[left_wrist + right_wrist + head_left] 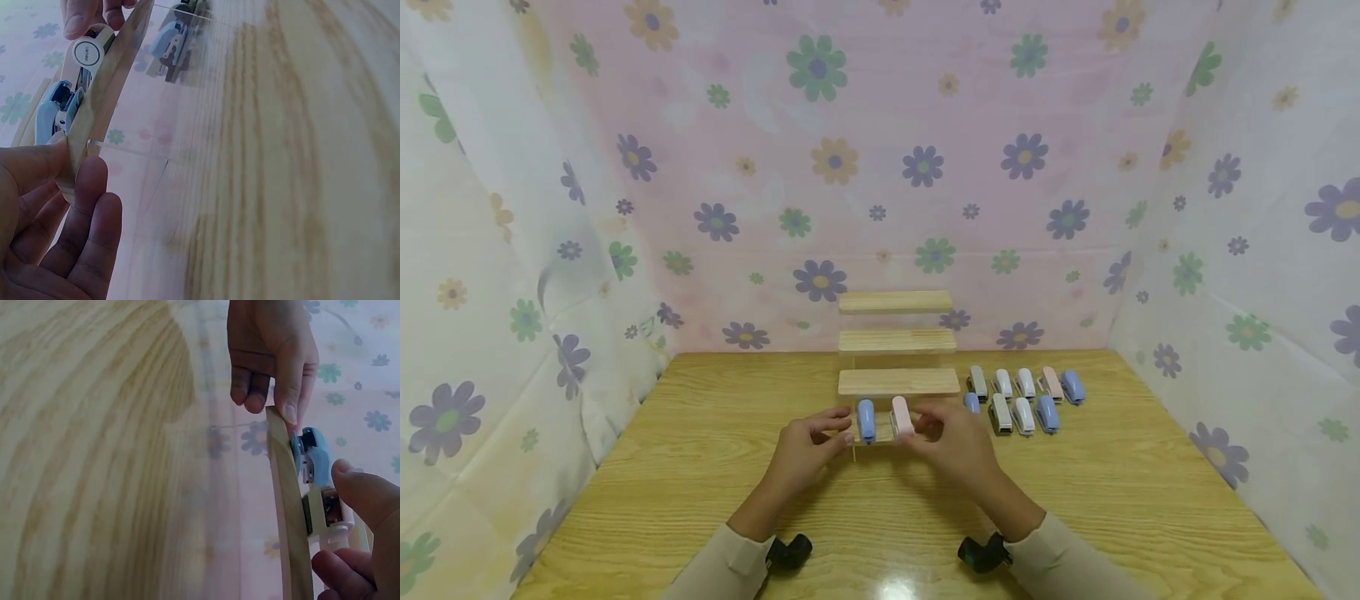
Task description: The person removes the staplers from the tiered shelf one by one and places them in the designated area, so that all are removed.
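Observation:
A blue stapler [867, 419] and a pink stapler [901, 414] stand side by side on the lowest board [883, 427] of a small stepped wooden rack. My left hand [801, 450] pinches that board's left end, with the thumb on top beside the blue stapler and fingers underneath, as the left wrist view shows. The right hand [958, 437] holds the pink stapler between thumb and fingers. In the right wrist view the pink stapler [337, 519] rests against the board [289, 506], close to the blue stapler [317, 456].
Three higher boards of the rack [897, 382] rise behind. To the right, two rows of staplers lie on the wooden table [715, 442]: grey [1000, 414], white [1023, 416], pink [1051, 383] and blue [1072, 387]. Flowered cloth [880, 125] encloses the back and sides.

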The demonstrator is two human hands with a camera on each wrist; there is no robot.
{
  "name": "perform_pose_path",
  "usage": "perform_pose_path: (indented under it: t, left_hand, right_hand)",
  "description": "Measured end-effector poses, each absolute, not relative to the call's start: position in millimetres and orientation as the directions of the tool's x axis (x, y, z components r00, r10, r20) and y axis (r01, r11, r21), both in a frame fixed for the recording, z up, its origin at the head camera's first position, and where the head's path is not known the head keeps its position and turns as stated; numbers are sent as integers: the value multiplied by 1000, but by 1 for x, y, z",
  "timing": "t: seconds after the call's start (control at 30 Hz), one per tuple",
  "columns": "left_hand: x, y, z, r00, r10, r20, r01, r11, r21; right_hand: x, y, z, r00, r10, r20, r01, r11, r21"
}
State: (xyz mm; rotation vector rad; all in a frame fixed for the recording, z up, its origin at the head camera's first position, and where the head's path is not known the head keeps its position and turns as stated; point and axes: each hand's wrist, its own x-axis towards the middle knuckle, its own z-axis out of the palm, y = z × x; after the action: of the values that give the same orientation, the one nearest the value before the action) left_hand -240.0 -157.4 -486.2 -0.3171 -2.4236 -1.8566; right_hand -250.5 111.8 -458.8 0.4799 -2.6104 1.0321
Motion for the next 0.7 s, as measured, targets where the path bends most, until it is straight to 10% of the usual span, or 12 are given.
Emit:
perform_pose_path:
  t: [0.7]
  left_hand:
    - [-240, -157, -487, -976, 109, 190, 212, 253, 944]
  right_hand:
    - [-249, 103, -466, -890, -211, 404, -430, 685, -588]
